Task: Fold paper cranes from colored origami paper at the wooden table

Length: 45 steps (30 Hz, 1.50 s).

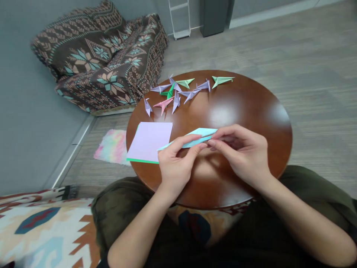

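A light blue sheet of folded origami paper [203,131] is held above the round table between both hands. My left hand [177,162] pinches it from the left, thumb below and fingers along its top. At the right end, my right hand [242,150] grips it between thumb and fingertips; some of those fingers are hidden. The paper is long and narrow with pointed ends. Just left of my left hand lies a stack of square paper [150,139], lilac on top with a green edge showing beneath.
Several folded paper cranes lie at the table's [251,108] far side, among them a pink crane [164,105], a dark green crane [169,92] and a pale green crane [221,80]. A patterned covered sofa [111,63] stands beyond, with a fluffy rug [111,147] on the floor.
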Each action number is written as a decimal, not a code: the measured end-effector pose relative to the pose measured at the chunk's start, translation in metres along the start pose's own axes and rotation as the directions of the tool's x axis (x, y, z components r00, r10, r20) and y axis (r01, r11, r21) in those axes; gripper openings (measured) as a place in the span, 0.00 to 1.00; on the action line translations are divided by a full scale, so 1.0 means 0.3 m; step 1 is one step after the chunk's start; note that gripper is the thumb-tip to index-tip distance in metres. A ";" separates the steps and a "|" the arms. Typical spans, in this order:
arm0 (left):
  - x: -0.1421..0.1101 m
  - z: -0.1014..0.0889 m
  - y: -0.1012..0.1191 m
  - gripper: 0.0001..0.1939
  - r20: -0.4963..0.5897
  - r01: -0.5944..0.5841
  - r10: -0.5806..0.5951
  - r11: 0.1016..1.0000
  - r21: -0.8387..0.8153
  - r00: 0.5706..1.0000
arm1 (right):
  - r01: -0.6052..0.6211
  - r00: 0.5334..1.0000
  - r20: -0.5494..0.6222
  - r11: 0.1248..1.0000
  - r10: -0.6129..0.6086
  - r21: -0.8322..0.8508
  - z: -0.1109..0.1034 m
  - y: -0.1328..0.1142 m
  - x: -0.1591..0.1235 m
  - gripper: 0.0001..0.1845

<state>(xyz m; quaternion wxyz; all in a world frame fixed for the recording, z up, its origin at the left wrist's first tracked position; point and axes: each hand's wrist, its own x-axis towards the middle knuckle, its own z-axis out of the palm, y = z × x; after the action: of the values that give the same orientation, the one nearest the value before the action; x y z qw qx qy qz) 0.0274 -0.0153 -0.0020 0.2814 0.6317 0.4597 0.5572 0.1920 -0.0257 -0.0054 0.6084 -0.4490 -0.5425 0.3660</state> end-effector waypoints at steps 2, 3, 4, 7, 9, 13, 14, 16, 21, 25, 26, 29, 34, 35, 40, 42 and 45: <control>0.000 -0.007 -0.006 0.09 0.020 -0.047 0.047 0.999 0.008 0.999 | -0.035 0.999 0.031 0.999 0.034 0.038 -0.003 -0.003 0.006 0.05; 0.000 -0.010 -0.008 0.09 0.033 -0.066 0.065 0.998 0.011 0.997 | -0.055 0.998 0.039 0.997 0.053 0.056 -0.005 -0.005 0.009 0.06; 0.000 -0.013 -0.010 0.09 0.047 -0.078 0.078 0.997 0.015 0.996 | -0.074 0.996 0.048 0.995 0.070 0.067 -0.006 -0.008 0.013 0.07; 0.003 -0.018 -0.010 0.08 0.075 -0.072 0.070 0.997 0.022 0.995 | -0.127 0.990 0.068 0.988 0.122 0.083 -0.009 -0.016 0.023 0.08; 0.007 -0.019 -0.006 0.08 0.085 -0.039 0.039 0.999 0.007 0.996 | -0.148 0.987 0.077 0.984 0.141 0.096 -0.011 -0.020 0.027 0.09; 0.013 -0.014 0.003 0.07 0.089 0.036 -0.033 0.999 -0.039 0.996 | -0.158 0.984 0.097 0.982 0.148 0.100 -0.014 -0.027 0.028 0.10; 0.014 -0.012 0.005 0.07 0.087 0.048 -0.044 0.998 -0.051 0.995 | -0.158 0.984 0.101 0.983 0.148 0.098 -0.014 -0.029 0.028 0.10; 0.014 -0.009 0.008 0.07 0.086 0.066 -0.060 0.995 -0.073 0.995 | -0.159 0.984 0.092 0.984 0.152 0.076 -0.014 -0.030 0.026 0.10; 0.014 -0.008 0.011 0.06 0.088 0.087 -0.079 0.991 -0.096 0.993 | -0.146 0.988 0.038 0.989 0.147 -0.019 -0.010 -0.027 0.019 0.10; 0.011 -0.010 0.010 0.05 0.096 0.089 -0.082 0.993 -0.080 0.992 | -0.149 0.987 0.050 0.989 0.150 -0.022 -0.011 -0.027 0.017 0.08; 0.010 -0.010 0.010 0.05 0.100 0.088 -0.080 0.993 -0.084 0.992 | -0.153 0.987 0.056 0.988 0.153 -0.012 -0.011 -0.028 0.017 0.07; 0.009 -0.011 0.011 0.04 0.107 0.087 -0.077 0.992 -0.094 0.991 | -0.159 0.986 0.062 0.987 0.157 0.023 -0.011 -0.030 0.015 0.07; 0.011 -0.009 0.019 0.03 0.099 0.108 -0.099 0.990 -0.094 0.990 | -0.143 0.989 0.055 0.988 0.140 0.057 -0.009 -0.028 0.012 0.09; 0.011 -0.008 0.021 0.03 0.095 0.111 -0.102 0.988 -0.103 0.990 | -0.140 0.989 0.056 0.987 0.136 0.080 -0.008 -0.027 0.012 0.09; 0.009 0.000 0.015 0.04 0.048 0.155 -0.149 0.977 -0.147 0.988 | -0.154 0.987 0.074 0.969 0.142 0.192 -0.004 -0.023 0.012 0.07; 0.007 0.001 0.009 0.05 0.036 0.152 -0.148 0.976 -0.157 0.988 | -0.177 0.983 0.090 0.955 0.160 0.237 -0.003 -0.018 0.013 0.06; 0.010 -0.003 0.001 0.06 0.021 0.131 -0.130 0.979 -0.157 0.991 | -0.220 0.975 0.088 0.922 0.203 0.318 -0.002 -0.002 0.014 0.07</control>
<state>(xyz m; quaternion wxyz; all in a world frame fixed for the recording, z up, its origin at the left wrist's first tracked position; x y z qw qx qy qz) 0.0265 -0.0130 -0.0003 0.3690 0.5790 0.4531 0.5686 0.1930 -0.0221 -0.0036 0.6165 -0.3883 -0.4389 0.5258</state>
